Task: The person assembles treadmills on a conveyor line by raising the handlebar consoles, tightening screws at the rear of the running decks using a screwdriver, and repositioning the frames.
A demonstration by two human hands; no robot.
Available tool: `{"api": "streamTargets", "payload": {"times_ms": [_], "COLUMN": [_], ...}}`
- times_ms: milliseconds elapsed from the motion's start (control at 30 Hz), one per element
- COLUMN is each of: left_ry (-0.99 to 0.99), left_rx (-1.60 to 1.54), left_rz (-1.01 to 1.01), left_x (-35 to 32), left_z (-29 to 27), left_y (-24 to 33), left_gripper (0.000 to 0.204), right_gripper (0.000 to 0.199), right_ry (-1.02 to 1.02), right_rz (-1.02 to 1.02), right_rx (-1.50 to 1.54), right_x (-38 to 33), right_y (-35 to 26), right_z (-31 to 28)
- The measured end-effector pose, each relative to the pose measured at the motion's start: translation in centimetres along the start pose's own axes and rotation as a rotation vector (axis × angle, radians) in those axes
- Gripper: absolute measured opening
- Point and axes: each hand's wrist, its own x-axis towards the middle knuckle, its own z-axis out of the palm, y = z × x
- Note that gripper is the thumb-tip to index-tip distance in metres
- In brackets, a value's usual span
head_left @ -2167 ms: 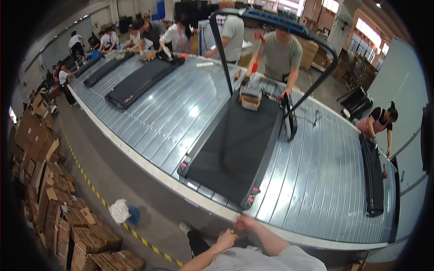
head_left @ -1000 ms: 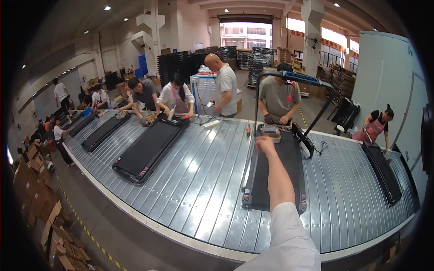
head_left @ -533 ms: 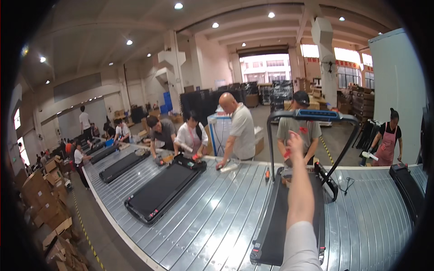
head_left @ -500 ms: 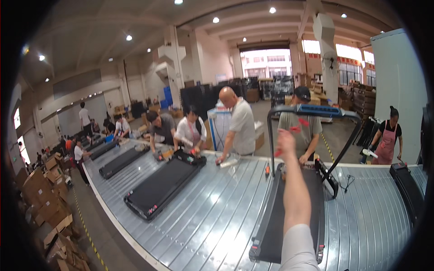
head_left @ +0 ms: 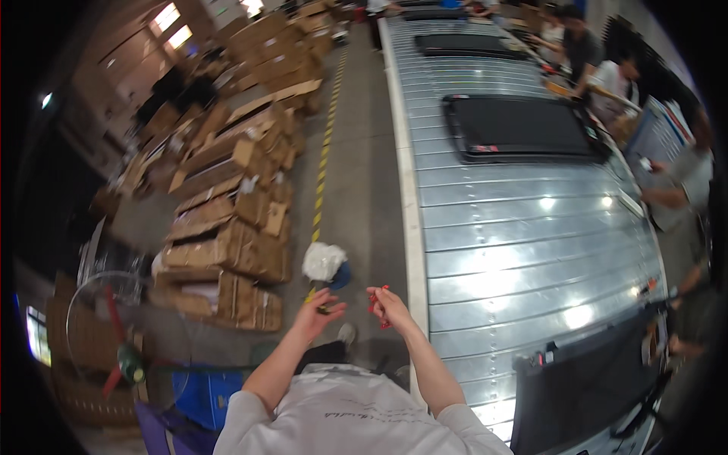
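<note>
My right hand [head_left: 390, 309] is in front of my body, over the floor beside the metal work table. Its fingers are closed on small red pieces [head_left: 373, 305] that stick out at the fingertips and below the palm; their exact kind is too small to make out. Level with it, a short gap to the left, my left hand [head_left: 317, 314] has its fingers apart and loosely bent. Something small, dark and yellowish shows near those fingers, too blurred to name. Beyond the left hand, a white plastic bag [head_left: 324, 262] sits on a blue container [head_left: 340, 277] on the floor.
The slatted metal table [head_left: 455, 250] runs along my right, bearing a black treadmill deck [head_left: 523, 125] and a nearer treadmill [head_left: 591, 387]. Workers stand along its far side. Stacked cardboard boxes [head_left: 227, 250], a fan [head_left: 129, 360] and a blue crate [head_left: 208, 394] are at left.
The view has swung left and down. My raised right hand has come down from before the treadmill's upright frame to my front, still with red pieces. My left hand has entered view.
</note>
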Motion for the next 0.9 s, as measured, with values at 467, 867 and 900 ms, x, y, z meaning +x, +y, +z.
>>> {"api": "streamTargets", "payload": {"times_ms": [467, 867, 900], "left_ry": [-0.161, -0.368, -0.366], "left_rx": [-0.538, 0.289, 0.406], "left_rz": [-0.032, 0.151, 0.238], "left_x": [21.8, 45.1, 47.3], "left_z": [-11.9, -2.0, -0.9], "left_y": [22.4, 39.2, 39.9], "left_gripper": [0.020, 0.017, 0.017], "right_gripper": [0.029, 0.032, 0.032], "right_ry": [-0.305, 0.290, 0.259], "right_rz": [0.265, 0.231, 0.235], "right_rx": [-0.623, 0.213, 0.301], "right_x": [28.7, 54.4, 56.4], "right_y": [-2.8, -15.5, -16.5], "right_z": [18.2, 13.2, 11.9]}}
